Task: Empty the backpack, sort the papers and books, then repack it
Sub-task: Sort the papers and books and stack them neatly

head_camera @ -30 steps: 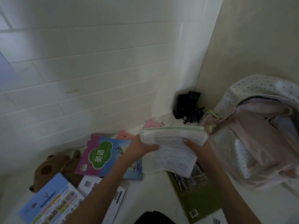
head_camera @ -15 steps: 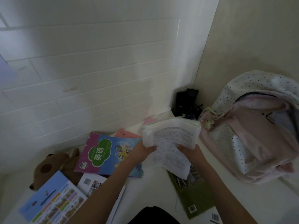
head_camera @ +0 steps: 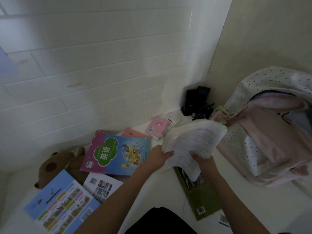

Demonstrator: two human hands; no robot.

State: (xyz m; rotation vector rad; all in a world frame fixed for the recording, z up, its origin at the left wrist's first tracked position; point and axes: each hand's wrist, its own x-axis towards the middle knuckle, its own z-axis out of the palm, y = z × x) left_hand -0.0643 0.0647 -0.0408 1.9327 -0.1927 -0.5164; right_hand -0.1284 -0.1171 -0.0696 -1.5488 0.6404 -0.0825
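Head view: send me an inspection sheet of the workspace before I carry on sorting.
Surface: white tabletop, books spread across it.
Job's things: paper stack lifted; pink backpack unzipped at right; English textbook, green book, blue book, pink notebook lying flat.
Clutter: brown plush toy.
Hands: left hand and right hand grip the papers.
Cables: dark cords by black device.
Surroundings: white tiled wall.

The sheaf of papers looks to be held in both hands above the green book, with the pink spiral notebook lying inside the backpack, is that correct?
Not quite: the pink spiral notebook lies on the white surface by the wall, outside the backpack, as the head view shows. The rest holds: the left hand and right hand grip the sheaf of papers above the green book.
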